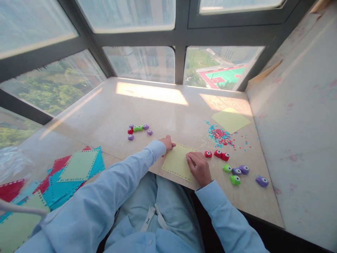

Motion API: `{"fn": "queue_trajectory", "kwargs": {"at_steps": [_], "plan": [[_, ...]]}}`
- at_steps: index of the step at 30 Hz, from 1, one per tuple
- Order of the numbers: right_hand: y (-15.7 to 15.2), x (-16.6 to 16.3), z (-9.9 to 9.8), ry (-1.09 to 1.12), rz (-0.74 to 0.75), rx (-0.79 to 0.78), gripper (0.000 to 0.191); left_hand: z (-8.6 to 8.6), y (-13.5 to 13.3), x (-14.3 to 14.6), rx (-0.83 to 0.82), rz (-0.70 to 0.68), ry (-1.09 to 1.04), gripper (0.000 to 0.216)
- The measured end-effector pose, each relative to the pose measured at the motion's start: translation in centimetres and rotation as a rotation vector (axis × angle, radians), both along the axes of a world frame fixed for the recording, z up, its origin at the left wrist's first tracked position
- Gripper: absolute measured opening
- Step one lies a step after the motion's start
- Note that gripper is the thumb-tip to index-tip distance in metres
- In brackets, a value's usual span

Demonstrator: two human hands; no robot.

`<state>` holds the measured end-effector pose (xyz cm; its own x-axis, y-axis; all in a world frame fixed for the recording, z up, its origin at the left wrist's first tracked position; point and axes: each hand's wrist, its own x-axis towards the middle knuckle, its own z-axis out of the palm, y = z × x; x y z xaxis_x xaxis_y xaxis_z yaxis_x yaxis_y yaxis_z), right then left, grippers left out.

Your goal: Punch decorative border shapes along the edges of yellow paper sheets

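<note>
A pale yellow paper sheet [178, 162] with punched edges lies on the marble sill [147, 112] in front of me. My left hand [168, 143] is closed at the sheet's far left corner, fingers pinched on something small I cannot make out. My right hand [198, 168] rests on the sheet's right side, fingers curled down on the paper. Just right of it sit red punches [218, 154], then green and purple punches [235, 173].
Another group of small punches [138, 130] lies further left. Red and blue paper confetti [221, 136] is scattered beside a yellow sheet [231, 119]. A pile of punched blue, red and green sheets [71, 170] lies at left. Windows ring the sill; a wall stands right.
</note>
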<state>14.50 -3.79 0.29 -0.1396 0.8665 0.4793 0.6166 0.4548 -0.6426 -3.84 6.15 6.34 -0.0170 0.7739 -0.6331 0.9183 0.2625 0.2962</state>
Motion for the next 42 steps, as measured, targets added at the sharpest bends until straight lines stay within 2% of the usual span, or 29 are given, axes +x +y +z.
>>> {"fn": "queue_trajectory", "kwargs": {"at_steps": [6, 11, 17, 34, 42], "plan": [[0.1, 0.0, -0.2, -0.007, -0.007, 0.030, 0.020, -0.4, 0.2, -0.2, 0.045, -0.055, 0.001, 0.024], [0.0, 0.1, 0.1, 0.021, -0.075, 0.150, 0.018, -0.1, 0.4, -0.4, 0.102, -0.095, 0.004, 0.019], [0.0, 0.1, 0.1, -0.003, -0.084, 0.184, 0.017, 0.2, 0.2, -0.4, 0.151, -0.111, 0.016, 0.019], [0.1, 0.0, -0.3, -0.084, -0.055, 0.061, 0.020, -0.1, 0.5, -0.9, 0.227, -0.169, 0.000, 0.018], [0.2, 0.0, -0.6, -0.100, -0.056, 0.070, 0.021, -0.9, 0.7, -1.4, 0.240, -0.120, -0.079, 0.019]]}}
